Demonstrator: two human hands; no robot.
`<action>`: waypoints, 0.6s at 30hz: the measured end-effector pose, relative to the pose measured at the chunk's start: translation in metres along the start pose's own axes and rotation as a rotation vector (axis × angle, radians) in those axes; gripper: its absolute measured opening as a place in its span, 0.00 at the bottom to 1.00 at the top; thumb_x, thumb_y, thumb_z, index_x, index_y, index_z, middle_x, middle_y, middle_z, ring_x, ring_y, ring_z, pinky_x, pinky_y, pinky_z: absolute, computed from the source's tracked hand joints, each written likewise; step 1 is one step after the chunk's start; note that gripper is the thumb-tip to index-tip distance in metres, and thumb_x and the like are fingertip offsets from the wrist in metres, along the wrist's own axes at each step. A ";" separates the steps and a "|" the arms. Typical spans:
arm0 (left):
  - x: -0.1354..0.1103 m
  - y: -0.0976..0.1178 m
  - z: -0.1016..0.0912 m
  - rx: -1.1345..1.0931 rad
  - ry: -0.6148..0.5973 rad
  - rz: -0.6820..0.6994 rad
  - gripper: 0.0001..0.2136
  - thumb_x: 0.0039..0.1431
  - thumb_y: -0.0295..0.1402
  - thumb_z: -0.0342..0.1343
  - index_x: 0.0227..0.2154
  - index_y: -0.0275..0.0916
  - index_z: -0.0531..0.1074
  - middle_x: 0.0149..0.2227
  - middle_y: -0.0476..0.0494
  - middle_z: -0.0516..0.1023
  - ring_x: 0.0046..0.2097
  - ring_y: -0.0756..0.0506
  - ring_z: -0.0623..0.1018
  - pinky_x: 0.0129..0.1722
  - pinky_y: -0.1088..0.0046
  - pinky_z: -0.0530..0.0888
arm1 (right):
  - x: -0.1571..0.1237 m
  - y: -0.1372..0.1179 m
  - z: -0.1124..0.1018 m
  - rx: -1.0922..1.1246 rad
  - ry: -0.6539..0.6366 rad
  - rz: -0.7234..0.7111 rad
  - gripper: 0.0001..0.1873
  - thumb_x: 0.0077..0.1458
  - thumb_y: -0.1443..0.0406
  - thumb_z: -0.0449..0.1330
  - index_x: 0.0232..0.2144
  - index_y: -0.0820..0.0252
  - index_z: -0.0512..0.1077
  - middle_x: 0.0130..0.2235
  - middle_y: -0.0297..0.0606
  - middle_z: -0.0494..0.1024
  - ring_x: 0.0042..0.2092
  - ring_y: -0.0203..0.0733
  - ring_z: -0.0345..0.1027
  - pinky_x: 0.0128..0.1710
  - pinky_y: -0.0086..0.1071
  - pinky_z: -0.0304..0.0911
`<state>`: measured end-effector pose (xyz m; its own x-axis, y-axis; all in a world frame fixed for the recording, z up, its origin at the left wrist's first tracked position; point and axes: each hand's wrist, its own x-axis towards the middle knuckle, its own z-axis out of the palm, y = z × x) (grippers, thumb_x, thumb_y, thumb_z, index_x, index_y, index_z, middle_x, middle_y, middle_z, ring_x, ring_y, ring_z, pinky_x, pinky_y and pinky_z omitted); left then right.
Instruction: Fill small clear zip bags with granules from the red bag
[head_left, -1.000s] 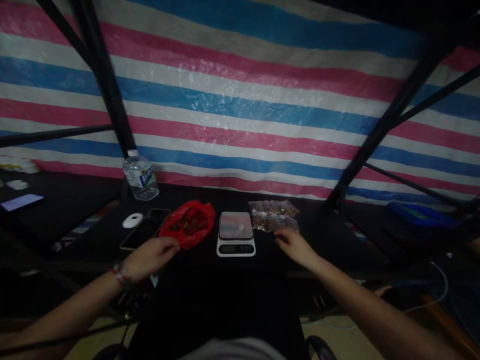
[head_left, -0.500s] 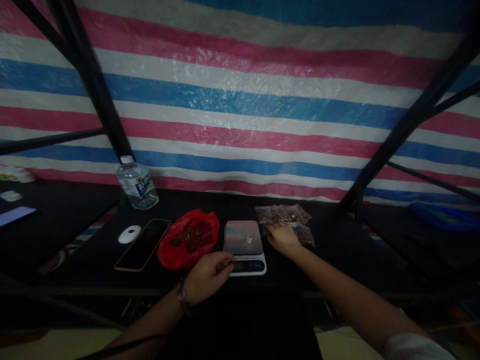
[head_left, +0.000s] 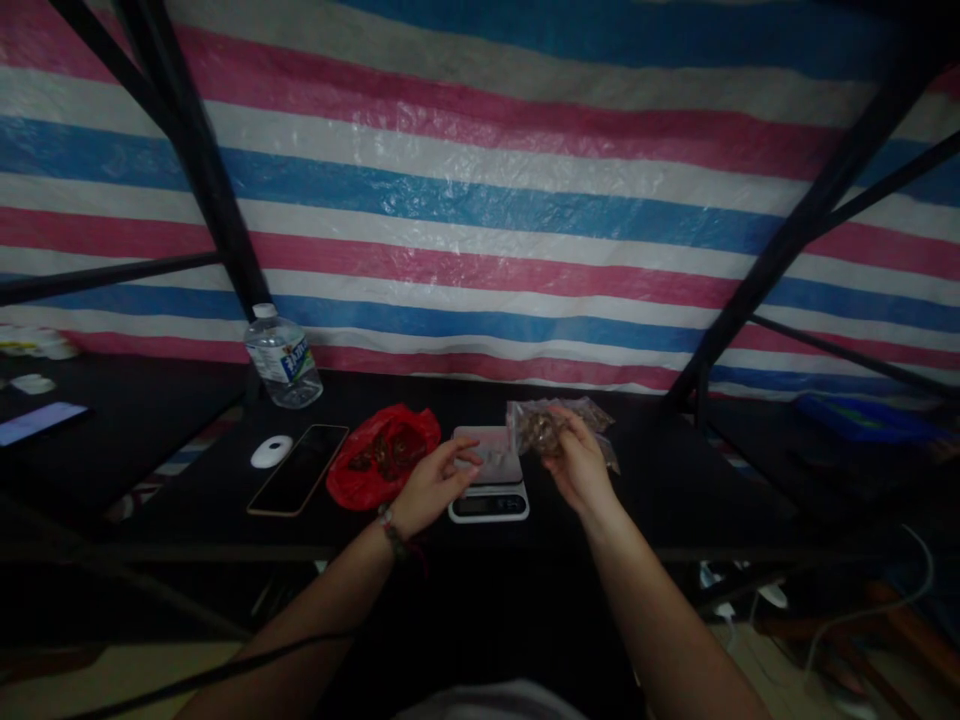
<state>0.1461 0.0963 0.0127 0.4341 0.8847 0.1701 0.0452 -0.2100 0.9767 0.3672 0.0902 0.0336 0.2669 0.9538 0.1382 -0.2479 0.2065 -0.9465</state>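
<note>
My right hand grips a clear plastic bag of brown, dried-looking bits, lifted just right of the scale's plate. Behind it more filled bags lie on the black table, partly hidden by the hand. My left hand is open, fingers apart, over the left edge of the white kitchen scale. On the left, a red plastic bag lies open with brown pieces inside, close to my left hand.
Left of the red bag are a phone, a white rounded device and a clear plastic bottle. Dark metal posts rise at both sides before a striped sheet. A blue object lies far right.
My right hand has picked up one filled bag from the group and raised it toward the scale. My left hand has risen slightly and its fingers have opened.
</note>
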 end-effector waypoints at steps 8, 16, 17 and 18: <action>-0.026 -0.012 -0.003 -0.081 -0.183 -0.086 0.18 0.52 0.47 0.58 0.25 0.33 0.69 0.23 0.50 0.71 0.19 0.56 0.66 0.18 0.81 0.61 | -0.045 0.024 0.018 -0.138 -0.300 0.242 0.17 0.46 0.62 0.61 0.41 0.57 0.72 0.35 0.33 0.74 0.27 0.32 0.67 0.18 0.22 0.65; -0.044 -0.039 -0.011 -0.211 -0.213 -0.199 0.20 0.51 0.49 0.59 0.24 0.33 0.67 0.19 0.50 0.71 0.17 0.55 0.69 0.15 0.82 0.56 | -0.059 0.037 0.016 -0.131 -0.422 0.369 0.23 0.47 0.54 0.63 0.44 0.58 0.71 0.36 0.36 0.75 0.27 0.34 0.68 0.19 0.24 0.63; -0.043 -0.040 -0.011 -0.216 -0.211 -0.191 0.20 0.51 0.49 0.59 0.23 0.33 0.67 0.19 0.50 0.71 0.17 0.55 0.69 0.15 0.82 0.55 | -0.059 0.038 0.017 -0.152 -0.442 0.361 0.24 0.45 0.54 0.65 0.43 0.59 0.72 0.35 0.36 0.75 0.28 0.34 0.68 0.21 0.25 0.63; -0.043 -0.040 -0.012 -0.220 -0.208 -0.184 0.21 0.50 0.49 0.59 0.23 0.33 0.67 0.19 0.50 0.71 0.17 0.55 0.69 0.16 0.82 0.54 | -0.058 0.039 0.017 -0.170 -0.460 0.355 0.24 0.43 0.56 0.68 0.41 0.60 0.72 0.34 0.36 0.75 0.28 0.35 0.68 0.22 0.25 0.63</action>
<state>0.1153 0.0718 -0.0319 0.6119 0.7907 -0.0196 -0.0457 0.0601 0.9971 0.3262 0.0467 -0.0059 -0.2442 0.9625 -0.1184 -0.0854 -0.1430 -0.9860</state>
